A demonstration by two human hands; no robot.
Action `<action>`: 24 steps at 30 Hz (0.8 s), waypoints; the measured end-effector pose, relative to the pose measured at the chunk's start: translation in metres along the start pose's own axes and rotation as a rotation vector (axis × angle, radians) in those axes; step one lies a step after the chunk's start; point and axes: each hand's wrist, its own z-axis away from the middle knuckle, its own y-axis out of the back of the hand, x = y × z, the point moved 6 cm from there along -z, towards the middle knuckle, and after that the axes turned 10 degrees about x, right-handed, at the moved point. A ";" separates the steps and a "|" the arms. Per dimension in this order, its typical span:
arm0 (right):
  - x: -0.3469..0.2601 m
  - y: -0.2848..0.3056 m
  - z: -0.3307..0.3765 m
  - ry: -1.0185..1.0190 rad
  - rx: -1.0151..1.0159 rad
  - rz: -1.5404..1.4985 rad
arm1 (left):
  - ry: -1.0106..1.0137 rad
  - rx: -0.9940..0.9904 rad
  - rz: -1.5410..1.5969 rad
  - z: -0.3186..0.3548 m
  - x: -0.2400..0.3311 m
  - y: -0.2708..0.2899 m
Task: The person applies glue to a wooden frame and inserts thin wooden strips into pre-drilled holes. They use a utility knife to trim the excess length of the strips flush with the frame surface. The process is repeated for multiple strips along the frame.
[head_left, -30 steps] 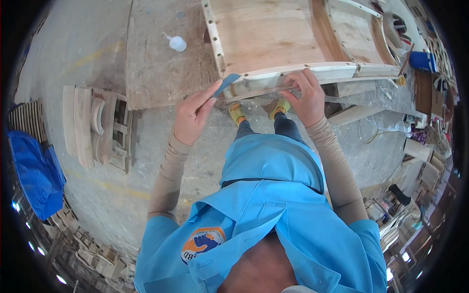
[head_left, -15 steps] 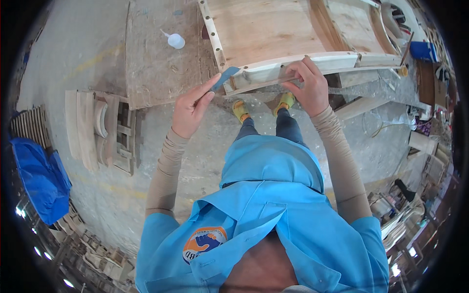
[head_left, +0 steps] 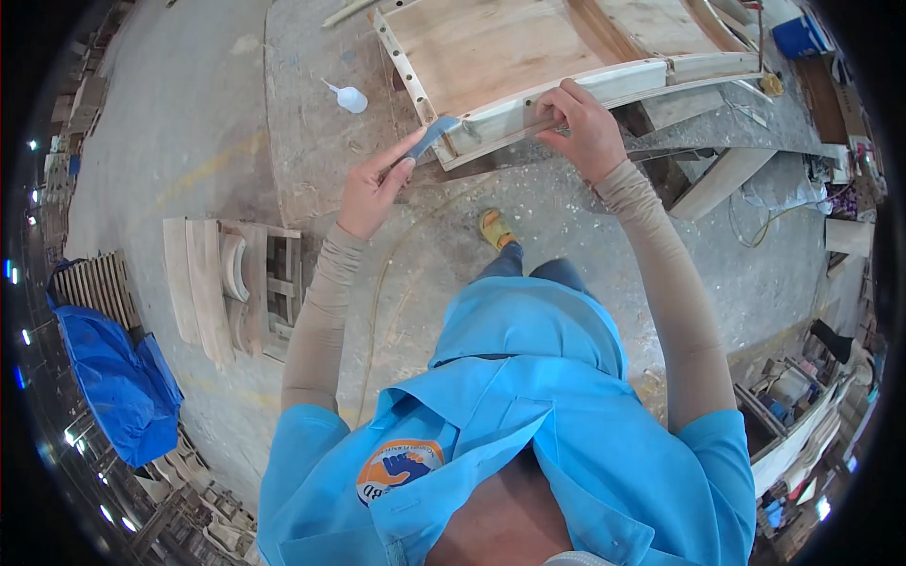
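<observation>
A wooden furniture frame (head_left: 505,57) with a pale panel and a curved front rail lies on the worktop ahead. A row of dark holes runs along its left side. My left hand (head_left: 370,196) is closed in a pinch on a flat blue-grey strip (head_left: 434,135), whose far end meets the frame's front left corner. Whether this strip is a blade or an abrasive sheet I cannot tell. Farther right, my right hand (head_left: 590,137) has its fingers bent together at the front rail; what is between them, if anything, is hidden.
A small white squeeze bottle (head_left: 352,100) with a thin spout lies left of the frame. On the floor at left are stacked wooden parts (head_left: 212,283) and a blue tarp (head_left: 118,382). A wooden leg (head_left: 722,184) slants below the worktop at right, near a thin hose (head_left: 750,243).
The view has shifted, so the frame sits farther up and left, and floor objects farther right. Only one yellow shoe shows now instead of two. Both hands keep their grips near the rail.
</observation>
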 end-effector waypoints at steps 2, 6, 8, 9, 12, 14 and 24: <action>-0.002 -0.001 0.003 0.015 0.010 0.007 | -0.035 -0.027 -0.073 -0.002 0.003 0.004; -0.010 -0.002 0.016 0.059 0.108 0.046 | -0.323 -0.037 -0.147 -0.016 0.006 0.011; -0.016 -0.001 0.041 0.041 0.175 0.052 | -0.370 -0.063 -0.146 -0.015 0.009 0.011; -0.022 0.000 0.052 0.026 0.207 0.050 | -0.347 -0.084 -0.147 -0.016 0.011 0.014; -0.027 -0.012 0.111 -0.084 0.240 0.049 | -0.359 -0.151 -0.146 -0.021 0.005 0.016; -0.026 -0.024 0.148 -0.180 0.237 0.047 | -0.382 -0.174 -0.156 -0.028 0.005 0.017; -0.060 -0.044 0.140 -0.501 0.393 -0.066 | -0.403 -0.231 -0.110 -0.028 0.018 0.012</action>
